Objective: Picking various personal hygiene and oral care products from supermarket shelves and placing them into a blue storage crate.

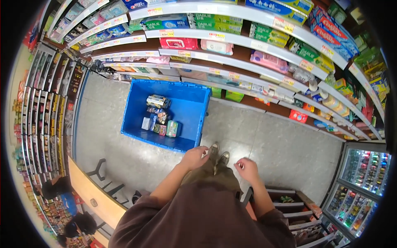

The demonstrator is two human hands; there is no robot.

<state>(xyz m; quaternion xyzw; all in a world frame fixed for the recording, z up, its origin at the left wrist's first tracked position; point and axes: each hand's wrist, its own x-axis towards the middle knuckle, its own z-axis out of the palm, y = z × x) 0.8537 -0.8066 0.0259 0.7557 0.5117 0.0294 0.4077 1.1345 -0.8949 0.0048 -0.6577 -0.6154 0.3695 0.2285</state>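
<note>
My left hand hangs in front of my body near the close right corner of a blue plastic crate, fingers loosely bent with a small gap to the thumb. Nothing shows in it. To the right of my shoes, my right hand hangs with its fingers curled in toward the thumb; no object shows there either. The crate stands on the floor, holding several small packs bunched at its left and middle. Among them are a pale green and white pack, a white pack and a dark wrapped bundle.
Curved shelves ahead carry toothpaste boxes, a red wipes pack and a pink pack. A wooden tabletop is at lower left. Glass-door coolers stand at right, a low rack behind my right arm. Another person is at lower left.
</note>
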